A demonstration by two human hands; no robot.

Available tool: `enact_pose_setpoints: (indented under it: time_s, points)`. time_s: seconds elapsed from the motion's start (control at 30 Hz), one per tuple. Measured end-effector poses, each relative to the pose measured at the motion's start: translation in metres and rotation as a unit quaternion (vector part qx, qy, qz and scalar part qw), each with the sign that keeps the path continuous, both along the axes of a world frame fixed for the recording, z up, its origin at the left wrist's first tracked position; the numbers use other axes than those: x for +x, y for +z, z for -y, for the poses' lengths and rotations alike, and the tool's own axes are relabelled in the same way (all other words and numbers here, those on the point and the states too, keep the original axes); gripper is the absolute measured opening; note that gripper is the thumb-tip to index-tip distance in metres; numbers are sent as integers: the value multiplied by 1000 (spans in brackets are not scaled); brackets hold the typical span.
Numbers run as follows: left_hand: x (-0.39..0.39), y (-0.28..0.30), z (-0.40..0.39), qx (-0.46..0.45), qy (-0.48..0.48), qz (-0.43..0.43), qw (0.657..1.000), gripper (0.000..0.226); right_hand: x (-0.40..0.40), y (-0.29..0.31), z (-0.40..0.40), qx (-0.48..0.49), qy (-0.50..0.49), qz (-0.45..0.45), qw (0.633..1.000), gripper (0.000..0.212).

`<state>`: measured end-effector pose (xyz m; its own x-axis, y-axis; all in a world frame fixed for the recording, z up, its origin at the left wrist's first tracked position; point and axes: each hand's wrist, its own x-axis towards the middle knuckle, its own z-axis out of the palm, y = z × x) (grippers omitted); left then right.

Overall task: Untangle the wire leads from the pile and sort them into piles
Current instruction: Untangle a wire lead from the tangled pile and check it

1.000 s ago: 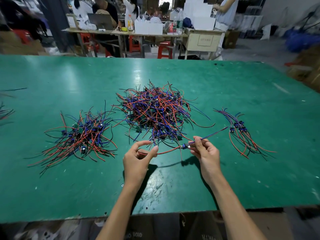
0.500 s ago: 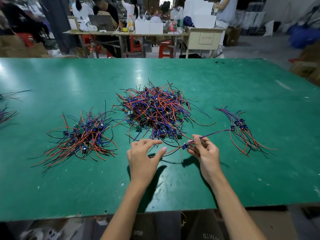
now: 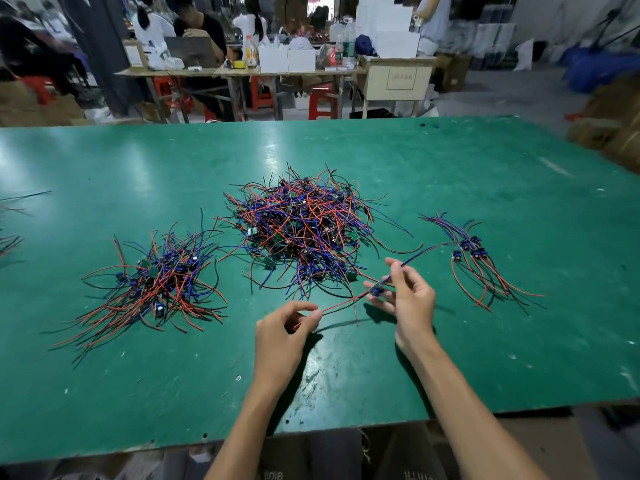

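A big tangled pile of red, blue and black wire leads [image 3: 304,233] lies mid-table. A looser pile [image 3: 156,285] sits to its left, and a small neat bundle [image 3: 478,261] lies at the right. One lead [image 3: 346,301] stretches between my hands just in front of the big pile. My left hand [image 3: 284,336] pinches its red end between thumb and forefinger. My right hand [image 3: 405,296] holds its small blue part, with the blue wire running up and right toward the bundle.
The green table [image 3: 485,341] has a near edge just below my forearms. A few stray wires [image 3: 10,240] lie at the far left edge. Beyond the table stand work benches, red stools, boxes and seated people.
My left hand has closed its thumb and finger on the lead's red end. The right hand has lifted slightly, pulling the lead straighter.
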<state>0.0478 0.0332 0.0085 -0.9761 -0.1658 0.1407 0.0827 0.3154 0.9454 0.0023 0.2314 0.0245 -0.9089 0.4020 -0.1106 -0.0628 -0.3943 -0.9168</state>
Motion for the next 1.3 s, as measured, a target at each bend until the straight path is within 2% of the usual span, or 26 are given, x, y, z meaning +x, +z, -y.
enact_pose_setpoints:
  time_s: [0.1, 0.2, 0.27, 0.33, 0.4, 0.43, 0.47, 0.57, 0.63, 0.67, 0.73, 0.8, 0.87, 0.97, 1.1, 1.2, 1.3]
  points:
    - [-3, 1, 4, 98, 35, 9, 995, 3, -28, 18, -25, 57, -81, 40, 994, 15]
    - [-9, 0, 10, 173, 102, -1, 980, 7, -67, 44, -67, 253, -130, 78, 956, 18]
    - [-11, 1, 9, 195, 118, -3, 974, 9, -89, 60, -99, 407, -141, 108, 896, 28]
    - [-11, 1, 7, 196, 123, -4, 973, 10, -105, 67, -123, 553, -103, 182, 807, 34]
    - [-11, 1, 6, 198, 130, -6, 972, 11, -108, 64, -125, 645, -50, 252, 720, 43]
    - [-12, 1, 6, 199, 133, -7, 971, 12, -106, 62, -117, 674, -32, 240, 698, 43]
    - [-12, 1, 6, 200, 134, -7, 971, 12, -101, 59, -103, 684, -15, 197, 702, 40]
    - [-13, 1, 5, 196, 134, -11, 971, 12, -74, 41, -47, 651, 71, 21, 755, 20]
    - [-13, 0, 5, 196, 130, -12, 972, 12, -52, 23, -15, 670, 125, -38, 731, 15]
    - [-13, -1, 5, 195, 127, -12, 972, 12, -45, 12, -5, 683, 136, -51, 716, 18]
    - [-12, -1, 5, 186, 120, -13, 975, 13, -36, -5, 5, 685, 126, -46, 716, 29]
    - [-12, -2, 5, 177, 115, -8, 977, 13, -32, -15, 6, 679, 87, -35, 728, 28]
    - [-11, -2, 5, 164, 110, -1, 980, 13, -30, -18, 6, 670, 60, -35, 739, 18]
    - [-11, -4, 5, 143, 100, 5, 985, 14, -23, -20, 6, 638, 50, -43, 767, 16]
    - [-7, -3, 3, 76, 56, -3, 996, 10, -4, -19, 10, 574, 11, -148, 806, 16]
    - [-4, 2, 1, 51, -18, -7, 999, 19, 14, -20, 18, 570, -11, -245, 784, 21]
    - [-5, 7, -4, 35, -61, -17, 997, 13, 27, -19, 29, 575, 14, -308, 758, 20]
